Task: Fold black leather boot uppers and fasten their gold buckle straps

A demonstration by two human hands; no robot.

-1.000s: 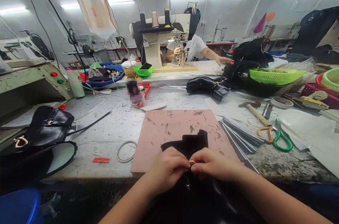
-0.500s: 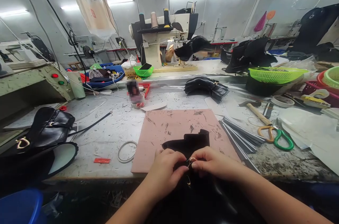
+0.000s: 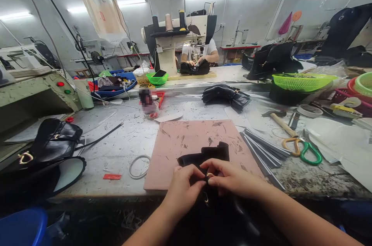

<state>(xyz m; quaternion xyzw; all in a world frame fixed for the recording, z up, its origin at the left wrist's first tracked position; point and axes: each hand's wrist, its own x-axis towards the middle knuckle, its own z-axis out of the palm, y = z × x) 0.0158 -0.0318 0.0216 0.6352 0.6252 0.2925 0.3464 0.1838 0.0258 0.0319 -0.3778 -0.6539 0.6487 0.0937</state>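
A black leather piece (image 3: 209, 155) lies over the near edge of a pink cutting mat (image 3: 192, 141) and hangs toward my lap. My left hand (image 3: 183, 190) and my right hand (image 3: 232, 179) meet over it, fingers pinched together on a small gold metal ring (image 3: 209, 176) fixed to the leather. A second gold fitting (image 3: 206, 198) shows just below my fingers. Both hands are closed.
Finished black bags (image 3: 49, 143) sit at the left. Grey strips (image 3: 264, 149), a hammer (image 3: 279, 120), scissors (image 3: 303, 149) and tape rolls (image 3: 309, 111) lie at the right, green baskets (image 3: 302, 81) behind. A white ring (image 3: 138, 166) lies left of the mat. Across the table a person (image 3: 200, 50) works at a sewing machine (image 3: 174, 40).
My hands have shifted slightly up the leather, still pinching the gold ring. The person opposite pulled a black bag off the table and now holds it at the sewing machine.
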